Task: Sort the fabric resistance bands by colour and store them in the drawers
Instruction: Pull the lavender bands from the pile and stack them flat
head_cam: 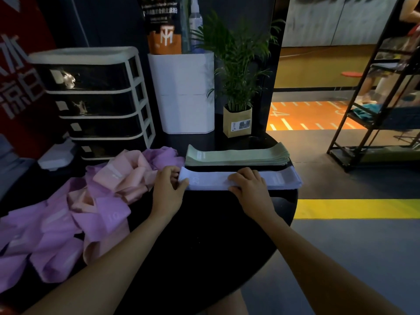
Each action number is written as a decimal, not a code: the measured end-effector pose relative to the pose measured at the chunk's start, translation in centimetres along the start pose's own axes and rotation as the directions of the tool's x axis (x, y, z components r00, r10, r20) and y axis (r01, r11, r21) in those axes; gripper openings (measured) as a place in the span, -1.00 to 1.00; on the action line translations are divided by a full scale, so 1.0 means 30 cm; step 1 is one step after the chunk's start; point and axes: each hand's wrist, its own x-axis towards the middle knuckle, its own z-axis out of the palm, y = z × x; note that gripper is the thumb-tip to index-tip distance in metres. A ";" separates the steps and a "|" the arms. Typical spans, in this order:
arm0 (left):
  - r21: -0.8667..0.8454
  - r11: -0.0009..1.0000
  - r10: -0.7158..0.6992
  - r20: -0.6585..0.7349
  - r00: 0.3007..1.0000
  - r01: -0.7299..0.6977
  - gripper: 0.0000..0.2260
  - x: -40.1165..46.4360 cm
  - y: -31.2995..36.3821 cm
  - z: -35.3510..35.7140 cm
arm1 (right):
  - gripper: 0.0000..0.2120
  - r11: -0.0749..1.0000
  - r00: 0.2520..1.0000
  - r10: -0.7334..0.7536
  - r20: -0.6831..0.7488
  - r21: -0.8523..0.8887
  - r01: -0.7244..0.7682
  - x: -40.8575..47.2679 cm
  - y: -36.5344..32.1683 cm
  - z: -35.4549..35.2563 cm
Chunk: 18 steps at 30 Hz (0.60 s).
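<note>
Lavender band stack (241, 179) lies near the right surface (204, 235) edge; left hand (167, 187) pinches its left end, right hand (248, 181) presses flat on top. Uneven squaring could slide layers off the edge.

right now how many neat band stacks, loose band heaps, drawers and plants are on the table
neat band stacks: 2, the green stack and the lilac stack
loose band heaps: 1, the pink and purple heap
drawers: 4
plants: 1
total: 8
</note>
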 end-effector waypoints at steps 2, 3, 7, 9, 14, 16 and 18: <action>0.034 0.996 0.086 0.020 0.996 -0.086 -0.74 -0.011 -0.014 -0.003 | -0.76 1.000 1.000 0.003 -0.006 -0.003 -0.003 -0.002 0.000 0.004; 0.040 0.992 0.119 0.039 0.992 -0.121 -0.71 -0.013 -0.022 -0.004 | -0.76 1.000 1.000 0.002 -0.011 -0.006 -0.002 -0.002 0.000 0.005; 0.053 0.989 0.134 0.083 0.988 -0.138 -0.66 -0.011 -0.051 0.001 | -0.76 1.000 1.000 -0.002 -0.008 -0.023 0.002 -0.003 -0.003 0.004; 0.052 0.989 0.137 0.076 0.988 -0.141 -0.66 -0.014 -0.053 0.006 | -0.75 0.999 1.000 -0.002 -0.014 -0.043 0.002 -0.005 -0.004 0.007; 0.043 0.991 0.125 0.054 0.991 -0.128 -0.69 -0.016 -0.054 0.008 | -0.77 0.998 0.999 0.014 -0.030 -0.066 -0.016 -0.007 -0.001 0.015; 0.037 0.993 0.114 0.048 0.992 -0.116 -0.69 -0.016 -0.052 0.007 | -0.78 0.996 0.999 0.013 -0.033 -0.084 -0.015 -0.005 0.000 0.018; 0.036 0.993 0.109 0.045 0.993 -0.110 -0.69 -0.017 -0.049 0.008 | -0.78 0.995 0.999 0.012 -0.030 -0.094 -0.015 -0.005 -0.001 0.020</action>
